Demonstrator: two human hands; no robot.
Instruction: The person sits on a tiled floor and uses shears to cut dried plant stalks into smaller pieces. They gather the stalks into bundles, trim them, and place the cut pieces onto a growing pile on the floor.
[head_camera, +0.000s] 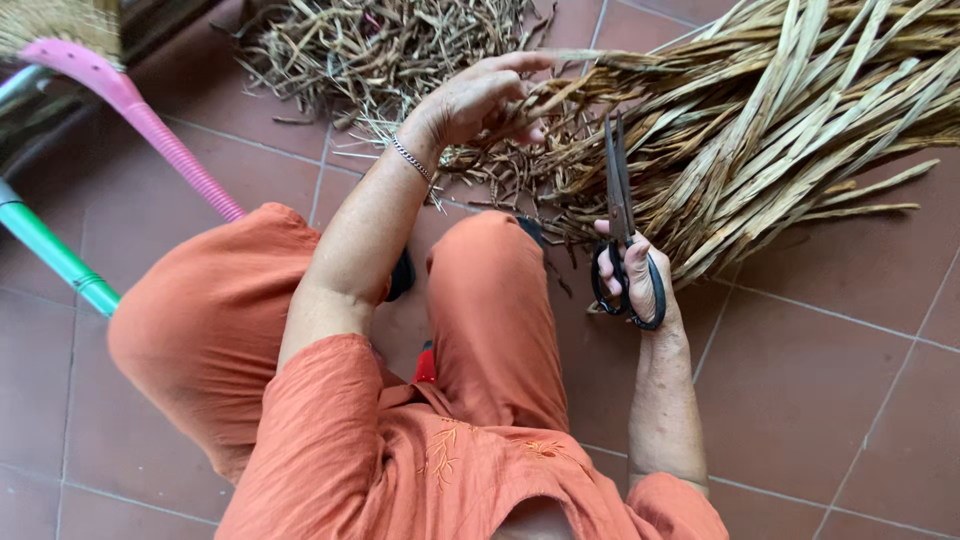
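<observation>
My left hand reaches forward and grips the near end of a bundle of long dried leaf strips that lies across the tiled floor to the right. A thin bracelet sits on that wrist. My right hand holds black-handled scissors upright, blades closed and pointing up, just in front of the bundle's cut ends. My knees in orange trousers fill the lower middle.
A heap of short dried trimmings lies on the floor ahead of the left hand. A broom with a pink handle and a green pole lean at the left. Red floor tiles surround me.
</observation>
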